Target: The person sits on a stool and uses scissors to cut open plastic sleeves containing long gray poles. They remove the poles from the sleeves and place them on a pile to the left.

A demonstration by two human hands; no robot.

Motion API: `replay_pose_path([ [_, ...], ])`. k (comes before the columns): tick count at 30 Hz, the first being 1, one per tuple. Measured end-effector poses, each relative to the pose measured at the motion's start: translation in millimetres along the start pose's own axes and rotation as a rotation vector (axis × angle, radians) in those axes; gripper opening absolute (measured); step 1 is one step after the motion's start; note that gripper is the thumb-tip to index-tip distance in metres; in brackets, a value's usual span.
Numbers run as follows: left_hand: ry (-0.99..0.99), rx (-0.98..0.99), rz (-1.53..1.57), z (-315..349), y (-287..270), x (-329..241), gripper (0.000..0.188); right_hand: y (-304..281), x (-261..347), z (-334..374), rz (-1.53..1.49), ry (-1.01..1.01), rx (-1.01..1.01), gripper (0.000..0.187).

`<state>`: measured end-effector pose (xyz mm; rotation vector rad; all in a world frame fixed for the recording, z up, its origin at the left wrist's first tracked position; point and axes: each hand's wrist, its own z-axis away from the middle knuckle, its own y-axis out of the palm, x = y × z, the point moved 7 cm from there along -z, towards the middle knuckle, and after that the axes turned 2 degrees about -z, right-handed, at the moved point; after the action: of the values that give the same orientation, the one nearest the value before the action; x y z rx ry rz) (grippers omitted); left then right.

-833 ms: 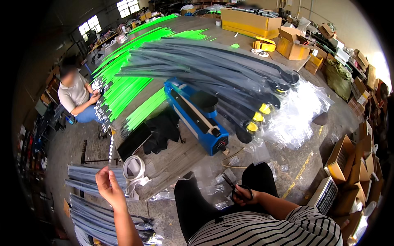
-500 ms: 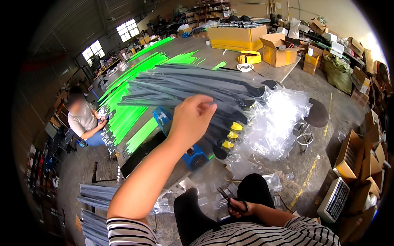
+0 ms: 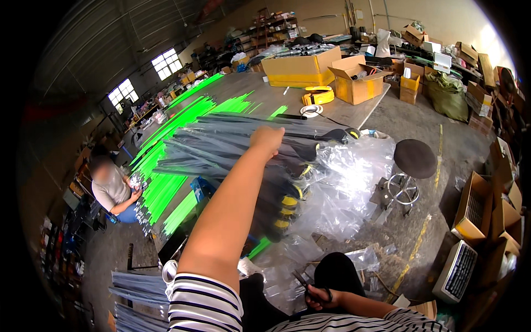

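Observation:
Across the table lies a pile of long dark pieces (image 3: 193, 149) in clear plastic sleeves, with black and yellow ends towards the right. My left arm stretches over it, and my left hand (image 3: 266, 141) is closed at the far side of the pile, beside a dark rod-like piece. Its fingertips are hidden, so what they grip cannot be made out. Low by my lap, my right hand (image 3: 318, 297) is closed round the handles of black scissors (image 3: 302, 278), blades pointing up and left. Loose clear plastic (image 3: 348, 188) spills off the pile's right end.
Bright green strips (image 3: 166, 182) lie left, beside a seated person (image 3: 113, 188). Cardboard boxes (image 3: 357, 86), yellow straps (image 3: 318, 95) and a white roll (image 3: 311, 111) sit at the far end. A round stool (image 3: 415, 159) stands right; more sleeved pieces (image 3: 138, 288) lie lower left.
My left hand has reached farther over the pile and closed at its far side. The yellow-ended pieces show nearer and are blurred. The view has shifted; my right hand still holds the scissors.

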<state>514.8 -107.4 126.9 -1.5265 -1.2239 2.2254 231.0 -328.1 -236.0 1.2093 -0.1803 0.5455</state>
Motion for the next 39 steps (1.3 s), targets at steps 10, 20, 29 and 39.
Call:
replay_pose_path([
  [10,0.071,0.011,1.364,65.9,-53.3,27.7,0.018,-10.4,-2.8,-3.1,0.145,0.002,-0.036,0.056],
  [20,0.627,0.097,1.459,202.9,-91.6,32.4,0.015,40.3,22.7,22.9,0.837,-0.170,-0.285,0.058],
  [29,0.688,-0.487,1.212,295.3,-126.3,159.2,0.017,186.1,104.5,83.8,1.371,-0.846,-0.404,0.038],
  [39,0.561,-0.928,1.163,366.0,-121.8,237.8,0.015,221.8,108.4,40.1,1.452,-0.787,-0.436,0.038],
])
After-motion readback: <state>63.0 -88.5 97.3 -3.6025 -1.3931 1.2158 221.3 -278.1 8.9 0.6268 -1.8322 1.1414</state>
